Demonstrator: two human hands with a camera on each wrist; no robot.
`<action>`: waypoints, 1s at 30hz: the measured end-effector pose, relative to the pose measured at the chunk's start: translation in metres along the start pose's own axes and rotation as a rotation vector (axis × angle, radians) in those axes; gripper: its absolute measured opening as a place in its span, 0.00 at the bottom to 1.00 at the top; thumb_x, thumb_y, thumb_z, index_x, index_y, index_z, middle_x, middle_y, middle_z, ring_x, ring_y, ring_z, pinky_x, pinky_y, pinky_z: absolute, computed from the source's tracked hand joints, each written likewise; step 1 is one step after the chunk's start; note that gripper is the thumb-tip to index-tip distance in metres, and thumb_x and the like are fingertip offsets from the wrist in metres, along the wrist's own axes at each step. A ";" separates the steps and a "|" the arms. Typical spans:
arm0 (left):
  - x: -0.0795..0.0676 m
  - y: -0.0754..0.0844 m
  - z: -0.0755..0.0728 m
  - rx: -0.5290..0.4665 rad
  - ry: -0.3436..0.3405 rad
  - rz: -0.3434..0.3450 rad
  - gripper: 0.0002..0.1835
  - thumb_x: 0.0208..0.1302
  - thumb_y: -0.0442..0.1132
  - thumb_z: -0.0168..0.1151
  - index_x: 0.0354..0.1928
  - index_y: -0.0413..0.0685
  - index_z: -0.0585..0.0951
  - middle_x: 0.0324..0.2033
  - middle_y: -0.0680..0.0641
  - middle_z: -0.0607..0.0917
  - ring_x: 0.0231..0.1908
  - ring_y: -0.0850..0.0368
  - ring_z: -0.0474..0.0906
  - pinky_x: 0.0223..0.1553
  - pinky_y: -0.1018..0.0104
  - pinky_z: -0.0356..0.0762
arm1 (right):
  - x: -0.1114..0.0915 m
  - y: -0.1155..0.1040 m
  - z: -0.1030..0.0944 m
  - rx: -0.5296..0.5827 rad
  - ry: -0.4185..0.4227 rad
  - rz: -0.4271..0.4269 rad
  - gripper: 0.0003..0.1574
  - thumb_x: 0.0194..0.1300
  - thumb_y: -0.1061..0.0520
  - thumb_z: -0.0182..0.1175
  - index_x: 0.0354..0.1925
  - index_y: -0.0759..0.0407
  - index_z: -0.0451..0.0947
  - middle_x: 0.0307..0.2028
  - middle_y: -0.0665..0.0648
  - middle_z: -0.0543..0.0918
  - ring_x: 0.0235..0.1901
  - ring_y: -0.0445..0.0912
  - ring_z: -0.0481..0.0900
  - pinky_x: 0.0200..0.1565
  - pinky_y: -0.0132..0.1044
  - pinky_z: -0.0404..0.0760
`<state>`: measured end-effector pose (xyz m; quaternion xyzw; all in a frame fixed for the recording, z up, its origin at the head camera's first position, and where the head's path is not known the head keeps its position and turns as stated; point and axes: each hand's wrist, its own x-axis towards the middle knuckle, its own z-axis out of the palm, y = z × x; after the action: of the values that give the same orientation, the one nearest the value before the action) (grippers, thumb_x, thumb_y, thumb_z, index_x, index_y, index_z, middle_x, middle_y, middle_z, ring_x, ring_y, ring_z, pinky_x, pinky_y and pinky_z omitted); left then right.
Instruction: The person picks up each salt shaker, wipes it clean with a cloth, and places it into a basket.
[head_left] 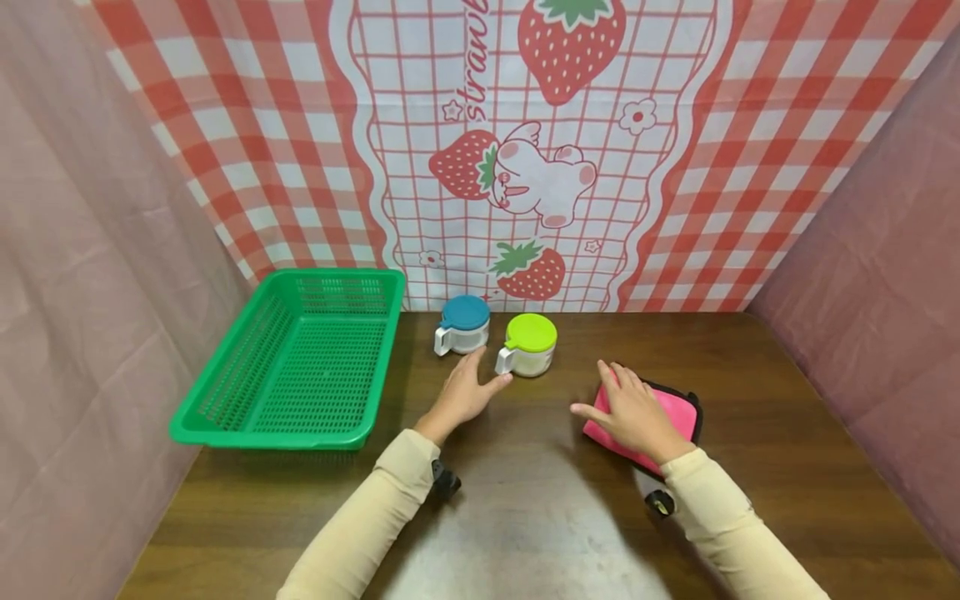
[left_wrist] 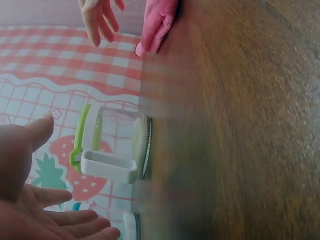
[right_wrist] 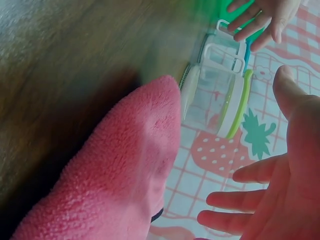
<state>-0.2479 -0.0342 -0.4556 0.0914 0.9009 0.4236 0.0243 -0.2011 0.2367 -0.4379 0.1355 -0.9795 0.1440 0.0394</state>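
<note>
Two clear jars with white handles stand side by side near the back of the table: one with a blue lid (head_left: 466, 313), one with a lime-green lid (head_left: 532, 332). My left hand (head_left: 462, 393) hovers just in front of them, fingers spread, holding nothing. In the left wrist view, the green-lidded jar (left_wrist: 116, 142) stands a little apart from my thumb and fingers. My right hand (head_left: 637, 417) is over a folded pink fleecy cloth (head_left: 678, 410) with a dark edge. The right wrist view shows its fingers extended, apart from the cloth (right_wrist: 120, 160).
A green plastic basket (head_left: 386, 358) with slotted sides stands on the left of the brown wooden table (head_left: 510, 517). Behind the jars hangs a red-and-white checked strawberry curtain (head_left: 300, 167). Pink fabric (head_left: 877, 250) hangs at both sides.
</note>
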 end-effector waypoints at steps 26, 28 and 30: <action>0.029 0.001 0.020 -0.254 0.183 -0.054 0.27 0.63 0.43 0.65 0.61 0.37 0.76 0.57 0.37 0.81 0.57 0.44 0.78 0.59 0.53 0.75 | -0.007 0.026 0.002 0.054 -0.080 0.004 0.54 0.62 0.38 0.63 0.68 0.76 0.58 0.65 0.80 0.63 0.65 0.73 0.61 0.63 0.65 0.64; 0.031 0.001 0.021 -0.270 0.187 -0.062 0.26 0.63 0.42 0.66 0.60 0.37 0.76 0.57 0.37 0.81 0.57 0.44 0.78 0.59 0.54 0.75 | -0.006 0.028 0.001 0.050 -0.085 -0.001 0.53 0.62 0.39 0.63 0.68 0.76 0.59 0.64 0.81 0.64 0.64 0.73 0.62 0.62 0.65 0.65; 0.032 0.002 0.023 -0.277 0.195 -0.061 0.26 0.62 0.42 0.66 0.60 0.37 0.77 0.56 0.37 0.81 0.57 0.44 0.79 0.59 0.54 0.75 | -0.006 0.030 -0.001 0.047 -0.091 -0.001 0.52 0.62 0.40 0.63 0.67 0.77 0.59 0.63 0.81 0.64 0.64 0.74 0.63 0.62 0.65 0.66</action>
<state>-0.2763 -0.0098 -0.4673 0.0182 0.8344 0.5496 -0.0377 -0.2037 0.2657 -0.4462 0.1435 -0.9765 0.1607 -0.0080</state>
